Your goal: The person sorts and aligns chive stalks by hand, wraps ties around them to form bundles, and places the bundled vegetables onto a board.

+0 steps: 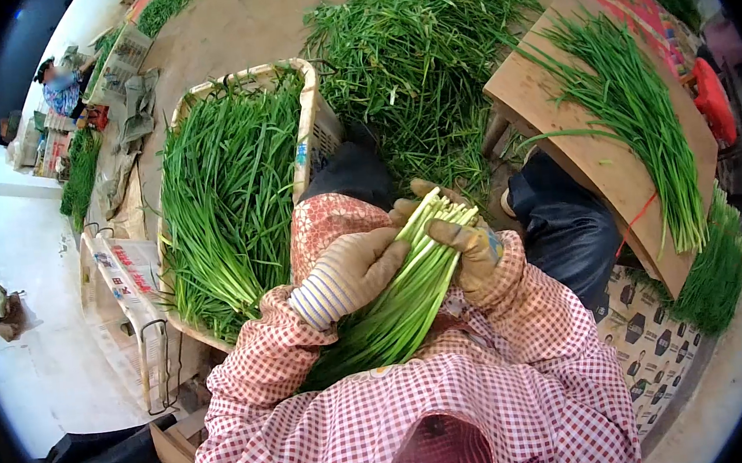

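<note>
A bunch of garlic chives point(396, 316) lies across my lap, its pale cut ends pointing up and away from me. My left hand point(350, 273), in a tan glove with a striped cuff, is closed around the left side of the stalks. On the other side my right hand point(476, 256), in a stained tan glove, grips the bunch near the pale ends. Its thumb lies over the front, and gloved fingertips show behind the stems. The leafy ends run back under my left sleeve, partly hidden.
Left of my knee stands a cream plastic crate point(312, 118) full of chives. A large loose heap of chives point(422, 59) covers the floor ahead. A wooden table point(573, 170) at right bears more chives point(634, 111). Another person point(64, 89) sits far left.
</note>
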Action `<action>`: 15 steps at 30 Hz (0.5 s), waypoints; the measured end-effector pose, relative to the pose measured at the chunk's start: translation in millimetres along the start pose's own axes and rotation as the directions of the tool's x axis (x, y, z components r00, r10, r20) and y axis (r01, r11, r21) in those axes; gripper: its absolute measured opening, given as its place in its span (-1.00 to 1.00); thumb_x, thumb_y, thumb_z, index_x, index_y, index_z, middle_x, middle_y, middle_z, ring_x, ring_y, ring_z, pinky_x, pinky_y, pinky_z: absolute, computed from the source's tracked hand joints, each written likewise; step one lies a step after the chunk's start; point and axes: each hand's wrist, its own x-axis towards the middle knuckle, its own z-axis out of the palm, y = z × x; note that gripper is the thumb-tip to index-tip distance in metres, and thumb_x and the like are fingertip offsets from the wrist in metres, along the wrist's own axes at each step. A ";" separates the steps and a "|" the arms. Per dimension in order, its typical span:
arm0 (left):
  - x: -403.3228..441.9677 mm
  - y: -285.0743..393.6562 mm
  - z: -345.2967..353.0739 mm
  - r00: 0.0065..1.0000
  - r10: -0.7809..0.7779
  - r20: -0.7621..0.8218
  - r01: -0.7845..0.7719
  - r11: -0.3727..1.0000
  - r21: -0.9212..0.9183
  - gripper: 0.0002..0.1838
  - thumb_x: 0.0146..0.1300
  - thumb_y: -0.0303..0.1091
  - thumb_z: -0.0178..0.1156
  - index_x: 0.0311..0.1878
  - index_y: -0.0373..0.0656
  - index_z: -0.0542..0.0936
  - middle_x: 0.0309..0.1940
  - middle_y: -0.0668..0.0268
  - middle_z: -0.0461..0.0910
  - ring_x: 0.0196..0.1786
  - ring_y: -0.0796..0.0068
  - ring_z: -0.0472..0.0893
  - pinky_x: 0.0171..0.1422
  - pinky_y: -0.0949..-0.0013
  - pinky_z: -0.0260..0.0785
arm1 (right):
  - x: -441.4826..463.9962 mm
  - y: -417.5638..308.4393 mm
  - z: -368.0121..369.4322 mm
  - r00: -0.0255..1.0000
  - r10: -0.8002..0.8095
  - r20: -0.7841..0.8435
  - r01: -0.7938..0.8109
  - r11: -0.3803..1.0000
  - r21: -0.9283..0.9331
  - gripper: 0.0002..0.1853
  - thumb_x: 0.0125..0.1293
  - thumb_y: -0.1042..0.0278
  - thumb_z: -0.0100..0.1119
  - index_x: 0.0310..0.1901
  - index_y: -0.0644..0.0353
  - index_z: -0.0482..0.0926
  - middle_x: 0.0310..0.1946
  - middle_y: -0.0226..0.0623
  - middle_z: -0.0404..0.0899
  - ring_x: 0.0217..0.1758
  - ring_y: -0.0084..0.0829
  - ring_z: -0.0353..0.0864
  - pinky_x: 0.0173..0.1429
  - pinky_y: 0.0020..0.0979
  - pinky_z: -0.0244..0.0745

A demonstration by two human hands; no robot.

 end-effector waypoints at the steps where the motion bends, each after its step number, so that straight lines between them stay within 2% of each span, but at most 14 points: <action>1: -0.2 0.2 1.3 0.999 -0.035 0.023 0.036 0.999 -0.021 -0.70 0.39 -0.23 0.02 -0.06 -0.28 0.56 -0.35 0.01 0.61 -0.23 0.10 0.64 -0.14 0.23 0.44 | -2.9 1.9 0.6 0.999 0.036 -0.009 -0.036 0.999 0.016 -0.52 0.24 0.39 0.25 0.18 0.17 0.37 0.02 -0.07 0.56 -0.01 -0.25 0.63 0.05 -0.21 0.61; 2: -0.6 0.8 1.7 0.996 -0.070 0.046 0.072 0.997 -0.041 -0.70 0.39 -0.22 0.03 -0.07 -0.28 0.56 -0.36 0.03 0.62 -0.25 0.15 0.64 -0.15 0.25 0.44 | -2.4 4.0 -2.2 0.999 0.038 -0.009 -0.038 0.999 0.011 -0.52 0.24 0.39 0.25 0.18 0.17 0.37 0.02 -0.07 0.56 -0.01 -0.25 0.63 0.05 -0.21 0.61; 3: -1.8 7.1 -0.8 0.988 -0.132 0.078 0.141 0.983 -0.116 -0.68 0.36 -0.21 0.07 -0.05 -0.29 0.56 -0.36 0.11 0.63 -0.26 0.31 0.63 -0.13 0.31 0.45 | -0.2 7.5 -7.8 0.999 0.036 0.026 -0.037 0.999 0.035 -0.56 0.25 0.39 0.22 0.16 0.14 0.36 0.05 -0.01 0.53 0.03 -0.14 0.60 0.09 -0.12 0.59; 4: -2.4 4.9 -1.3 0.989 -0.131 0.071 0.139 0.983 -0.123 -0.68 0.36 -0.21 0.07 -0.05 -0.29 0.56 -0.36 0.11 0.63 -0.26 0.31 0.63 -0.13 0.31 0.45 | 0.2 9.3 -10.3 0.997 0.038 0.061 -0.041 0.998 0.057 -0.59 0.27 0.38 0.19 0.13 0.11 0.35 0.08 0.04 0.51 0.07 -0.03 0.58 0.13 -0.03 0.56; 6: -3.7 0.4 -5.0 0.982 -0.158 0.101 0.173 0.973 -0.155 -0.66 0.29 -0.23 0.11 -0.01 -0.31 0.56 -0.35 0.19 0.64 -0.27 0.44 0.61 -0.12 0.37 0.45 | -2.5 11.1 -2.2 0.996 -0.001 0.091 -0.005 0.997 0.071 -0.66 0.28 0.37 0.18 0.06 0.09 0.35 0.04 0.05 0.53 0.10 0.00 0.55 0.15 0.02 0.53; 7: -5.7 1.6 -11.4 0.976 -0.150 0.157 0.173 0.975 -0.142 -0.54 0.21 -0.25 0.14 0.12 -0.31 0.48 -0.19 0.13 0.63 -0.13 0.42 0.61 0.02 0.37 0.44 | -5.2 7.3 4.3 0.996 -0.014 0.091 0.006 0.996 0.093 -0.65 0.28 0.36 0.18 0.07 0.08 0.36 0.02 0.04 0.54 0.12 0.01 0.54 0.16 0.04 0.51; 8: -10.0 0.3 -14.7 0.981 -0.131 0.144 0.153 0.976 -0.156 -0.54 0.21 -0.25 0.14 0.12 -0.31 0.48 -0.19 0.13 0.63 -0.13 0.42 0.61 0.02 0.37 0.44 | -7.4 0.4 11.7 0.996 -0.035 0.088 0.025 0.993 0.112 -0.65 0.28 0.36 0.18 0.07 0.06 0.36 0.00 0.03 0.55 0.13 0.01 0.53 0.17 0.06 0.50; 10: -18.7 -4.3 -21.3 0.977 0.083 0.195 -0.060 0.991 -0.121 -0.42 0.16 -0.28 0.17 0.25 -0.32 0.36 -0.01 0.07 0.57 0.05 0.38 0.54 0.19 0.33 0.36 | -10.0 -23.5 29.9 0.991 -0.087 0.097 0.084 0.996 0.033 -0.67 0.28 0.31 0.20 0.04 0.07 0.40 -0.03 0.01 0.56 0.14 0.01 0.52 0.19 0.07 0.48; 11: -21.9 -0.7 -31.5 0.952 0.042 0.303 0.018 0.981 -0.194 -0.32 0.14 -0.30 0.20 0.32 -0.33 0.26 0.13 0.05 0.47 0.21 0.33 0.44 0.33 0.31 0.25 | -7.2 -40.7 38.2 0.980 -0.156 0.119 0.154 0.988 0.029 -0.69 0.27 0.31 0.21 0.02 0.11 0.42 -0.03 -0.01 0.57 0.09 -0.01 0.55 0.14 0.05 0.53; 12: -30.8 6.3 -42.3 0.971 0.064 0.231 -0.040 0.994 -0.105 -0.31 0.11 -0.37 0.22 0.32 -0.33 0.27 0.15 0.08 0.47 0.22 0.32 0.43 0.34 0.31 0.24 | -4.9 -59.4 47.2 0.964 -0.223 0.143 0.221 0.975 0.028 -0.70 0.27 0.31 0.22 -0.01 0.14 0.44 -0.04 -0.04 0.58 0.04 -0.02 0.59 0.09 0.02 0.57; 14: -44.1 11.3 -62.3 0.985 0.108 0.136 -0.058 0.943 -0.328 -0.31 0.06 -0.43 0.32 0.30 -0.29 0.32 0.17 0.13 0.45 0.21 0.32 0.45 0.35 0.25 0.25 | -5.6 -116.8 61.2 0.973 -0.193 0.129 0.191 0.981 0.030 -0.73 0.29 0.21 0.20 -0.05 0.11 0.51 -0.04 -0.06 0.58 0.07 -0.03 0.57 0.11 0.10 0.52; 15: -57.8 4.8 -74.1 0.998 0.065 -0.019 -0.068 0.944 -0.323 -0.32 0.06 -0.45 0.33 0.28 -0.27 0.34 0.16 0.15 0.47 0.20 0.35 0.45 0.35 0.26 0.26 | -7.9 -140.6 75.9 0.938 -0.297 0.177 0.307 0.951 -0.028 -0.74 0.31 0.18 0.17 -0.06 0.11 0.52 -0.05 -0.07 0.59 0.07 -0.06 0.57 0.12 0.08 0.52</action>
